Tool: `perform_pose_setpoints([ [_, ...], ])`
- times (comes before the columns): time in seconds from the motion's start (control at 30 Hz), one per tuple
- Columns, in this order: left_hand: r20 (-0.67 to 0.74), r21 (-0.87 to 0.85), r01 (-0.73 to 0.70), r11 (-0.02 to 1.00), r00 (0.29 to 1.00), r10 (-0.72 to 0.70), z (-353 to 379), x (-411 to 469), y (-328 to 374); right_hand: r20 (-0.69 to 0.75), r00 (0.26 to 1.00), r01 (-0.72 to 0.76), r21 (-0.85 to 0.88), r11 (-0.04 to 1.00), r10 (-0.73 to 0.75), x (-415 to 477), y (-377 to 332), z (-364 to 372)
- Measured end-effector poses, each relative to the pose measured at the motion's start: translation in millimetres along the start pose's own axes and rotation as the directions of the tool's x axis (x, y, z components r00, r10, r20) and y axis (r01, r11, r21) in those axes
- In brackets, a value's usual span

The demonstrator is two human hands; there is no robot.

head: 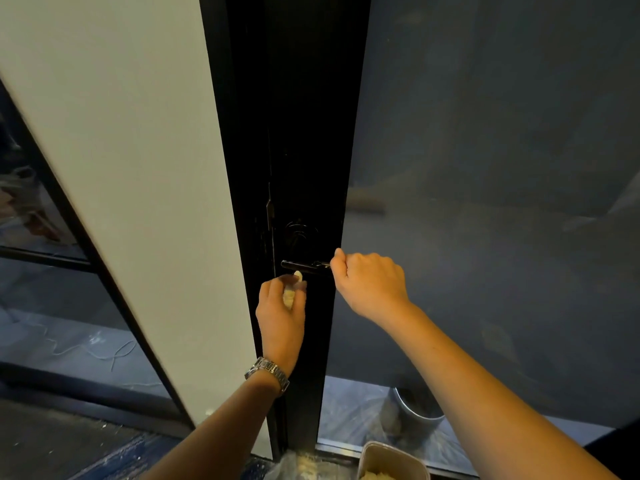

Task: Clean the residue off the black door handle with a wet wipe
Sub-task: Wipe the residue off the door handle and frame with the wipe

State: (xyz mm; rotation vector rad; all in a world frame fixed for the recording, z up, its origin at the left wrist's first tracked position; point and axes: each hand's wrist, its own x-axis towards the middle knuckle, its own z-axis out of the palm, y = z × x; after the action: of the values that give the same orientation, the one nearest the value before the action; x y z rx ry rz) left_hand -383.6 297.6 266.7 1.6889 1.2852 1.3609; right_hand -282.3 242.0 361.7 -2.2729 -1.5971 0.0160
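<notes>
Door handle (298, 265) in curled grip of right hand (372, 284)

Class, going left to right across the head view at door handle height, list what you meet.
Side window → white wall → black door frame → door handle → right hand gripping its end → glass pane. Left hand with wet wipe overlaps the handle, so omitted.

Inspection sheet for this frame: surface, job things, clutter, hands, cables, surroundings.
Surface: black door; too dark to judge the residue.
Job's things: handle horizontal; wipe bunched, tip at the handle's underside.
Clutter: tub at the door's foot; bucket behind the glass.
Hands: left hand holds the wipe; right hand grips the handle's end.
Cables: thin cord lying far left.
Surroundings: white wall left, dark glass right.
</notes>
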Motion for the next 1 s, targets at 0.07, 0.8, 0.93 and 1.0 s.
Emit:
perform_pose_setpoints([
  [0.07, -0.029, -0.035, 0.113, 0.993, 0.993, -0.114, 3.5, -2.0, 0.1, -0.002, 1.0, -0.003, -0.003, 1.0, 0.003, 0.3, -0.5, 0.2],
  [0.8, 0.098, -0.175, 0.367, 0.913, 0.93, -0.355, -11.8, 13.3, 1.3, 0.001, 1.0, -0.005, 0.015, 1.0, 0.005, 0.3, 0.0, 0.2],
  [0.93, 0.152, 0.072, -0.009, 0.997, 0.988, -0.002, -8.1, 11.2, 5.8, -0.004, 1.0, 0.0, 0.015, 1.0, 0.0, 0.5, 0.5, 0.4],
  [1.0, 0.263, 0.11, -0.085, 0.99, 0.963, 0.053, -4.0, 7.5, 1.7, -0.008, 1.0, -0.005, 0.013, 1.0, 0.006, 0.2, -0.4, 0.3],
])
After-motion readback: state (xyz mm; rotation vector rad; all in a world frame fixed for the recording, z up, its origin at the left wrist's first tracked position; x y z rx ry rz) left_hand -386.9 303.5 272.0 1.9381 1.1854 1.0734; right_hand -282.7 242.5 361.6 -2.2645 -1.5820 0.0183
